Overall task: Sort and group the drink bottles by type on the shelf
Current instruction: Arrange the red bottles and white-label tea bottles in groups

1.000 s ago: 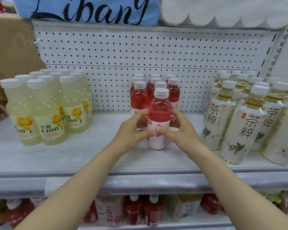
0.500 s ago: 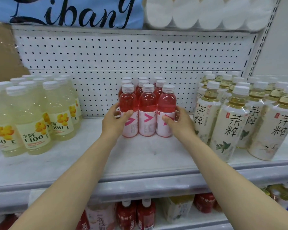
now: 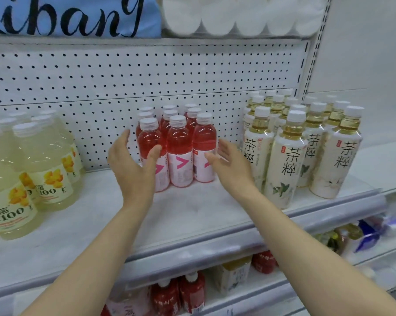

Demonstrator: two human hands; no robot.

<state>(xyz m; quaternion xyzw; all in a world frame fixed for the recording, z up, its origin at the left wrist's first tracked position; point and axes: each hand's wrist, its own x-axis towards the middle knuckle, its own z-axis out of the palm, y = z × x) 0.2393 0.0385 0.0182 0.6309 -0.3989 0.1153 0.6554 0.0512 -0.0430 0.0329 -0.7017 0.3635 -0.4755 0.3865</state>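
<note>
Beside red bottles (image 3: 178,153), left hand (image 3: 133,165) & right hand (image 3: 229,165) both spread, gripping nothing.

Glossy plastic on a matt shelf

You see clear, shiny plastic red bottles (image 3: 178,151) on a matt white shelf (image 3: 192,215), backed by a perforated panel (image 3: 146,74), probably painted metal.

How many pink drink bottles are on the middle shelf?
9 pink bottles: three rows of three against the pegboard, front row fully visible, back rows showing mostly caps. More may be hidden behind.

Shop: pegboard-backed shelf (image 3: 192,215) stocked with grouped drink bottles (image 3: 178,153), price-strip edge
</note>
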